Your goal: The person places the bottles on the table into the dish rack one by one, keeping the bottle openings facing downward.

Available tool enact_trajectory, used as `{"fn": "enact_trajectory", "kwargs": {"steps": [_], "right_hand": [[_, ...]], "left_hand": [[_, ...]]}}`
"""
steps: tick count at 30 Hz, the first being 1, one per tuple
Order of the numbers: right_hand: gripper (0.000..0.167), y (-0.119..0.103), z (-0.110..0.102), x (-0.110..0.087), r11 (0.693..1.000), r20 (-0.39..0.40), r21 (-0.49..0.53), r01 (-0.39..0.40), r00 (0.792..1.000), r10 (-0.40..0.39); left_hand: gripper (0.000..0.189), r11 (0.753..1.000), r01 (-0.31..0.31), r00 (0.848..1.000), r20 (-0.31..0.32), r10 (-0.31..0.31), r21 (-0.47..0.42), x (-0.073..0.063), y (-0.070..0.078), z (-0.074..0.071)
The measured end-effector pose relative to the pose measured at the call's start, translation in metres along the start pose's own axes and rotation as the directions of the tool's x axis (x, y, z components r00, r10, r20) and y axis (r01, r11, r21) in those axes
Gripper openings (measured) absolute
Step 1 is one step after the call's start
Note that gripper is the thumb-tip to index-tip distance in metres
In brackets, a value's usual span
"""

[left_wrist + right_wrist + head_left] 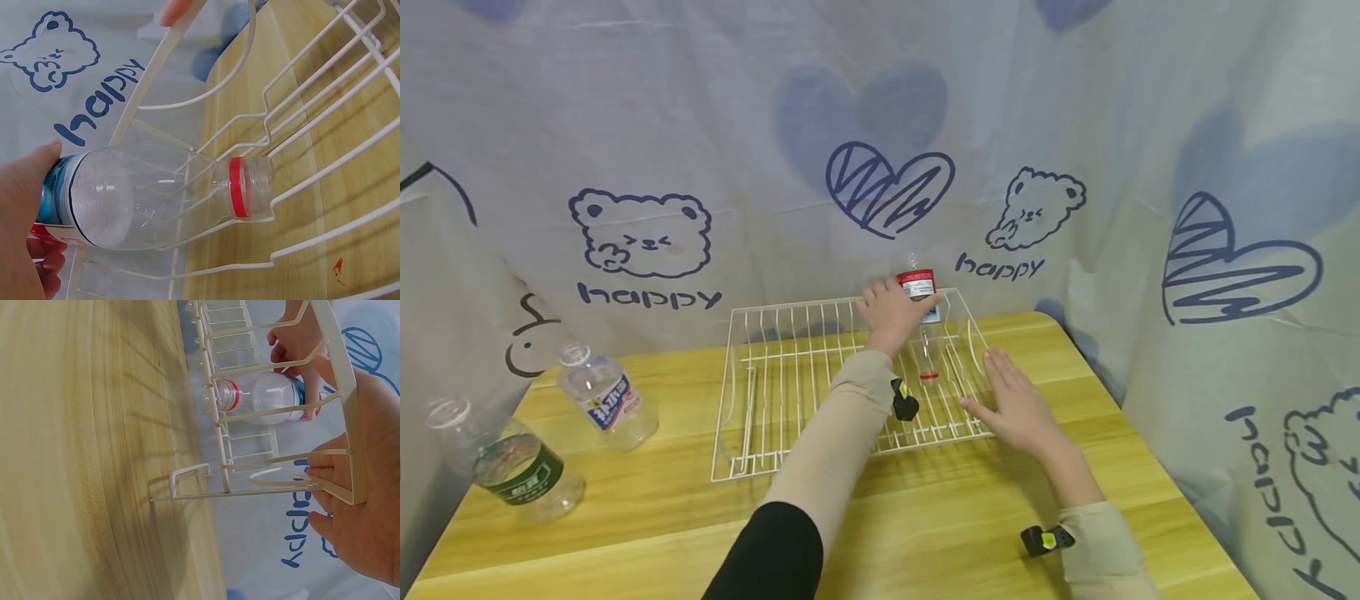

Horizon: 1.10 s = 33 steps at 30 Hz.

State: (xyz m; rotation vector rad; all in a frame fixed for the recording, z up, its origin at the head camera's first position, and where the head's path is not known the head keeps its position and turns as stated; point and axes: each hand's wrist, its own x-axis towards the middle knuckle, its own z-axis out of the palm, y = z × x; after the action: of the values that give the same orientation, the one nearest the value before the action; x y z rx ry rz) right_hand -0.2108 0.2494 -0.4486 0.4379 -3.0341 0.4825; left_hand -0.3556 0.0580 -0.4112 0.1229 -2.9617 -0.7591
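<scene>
A clear plastic bottle with a red-and-white label stands upside down at the right end of a white wire rack. My left hand grips it near its base. In the left wrist view the bottle's uncapped neck, with a red ring, points down among the rack wires. My right hand rests on the rack's right side with its fingers extended. Seen from the right wrist, the palm lies along the flat rim.
Two more clear bottles stand upright and uncapped at the left of the wooden table: one with a blue-and-white label, one with a green label. A printed curtain hangs close behind the table and along its right side.
</scene>
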Motion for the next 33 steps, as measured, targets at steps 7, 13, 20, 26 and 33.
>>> {"fn": "enact_trajectory", "kwargs": {"steps": [7,13,20,26,33], "right_hand": [[0.091,0.0,-0.002,-0.001,1.0,-0.002,0.003,0.006,1.0,-0.006],[0.091,-0.002,0.001,-0.004,1.0,-0.001,0.002,0.009,1.0,-0.009],[0.091,-0.004,0.003,-0.004,1.0,-0.002,0.005,0.006,1.0,-0.006],[0.091,-0.003,0.001,-0.004,1.0,-0.004,0.006,0.008,1.0,-0.008],[0.091,-0.002,0.0,-0.004,1.0,-0.01,0.01,0.008,1.0,-0.008]], "left_hand": [[0.105,0.999,0.025,0.999,0.022,-0.025,-0.024,0.001,-0.001,0.002],[0.107,0.999,0.034,0.999,0.029,-0.034,-0.009,-0.002,-0.001,0.002],[0.112,0.999,0.051,0.998,0.04,-0.051,-0.009,-0.001,-0.002,0.001],[0.115,0.999,0.052,0.997,0.065,-0.051,-0.01,0.0,-0.001,-0.004],[0.113,0.999,0.017,1.0,0.021,-0.018,0.029,-0.006,0.004,-0.022]]}}
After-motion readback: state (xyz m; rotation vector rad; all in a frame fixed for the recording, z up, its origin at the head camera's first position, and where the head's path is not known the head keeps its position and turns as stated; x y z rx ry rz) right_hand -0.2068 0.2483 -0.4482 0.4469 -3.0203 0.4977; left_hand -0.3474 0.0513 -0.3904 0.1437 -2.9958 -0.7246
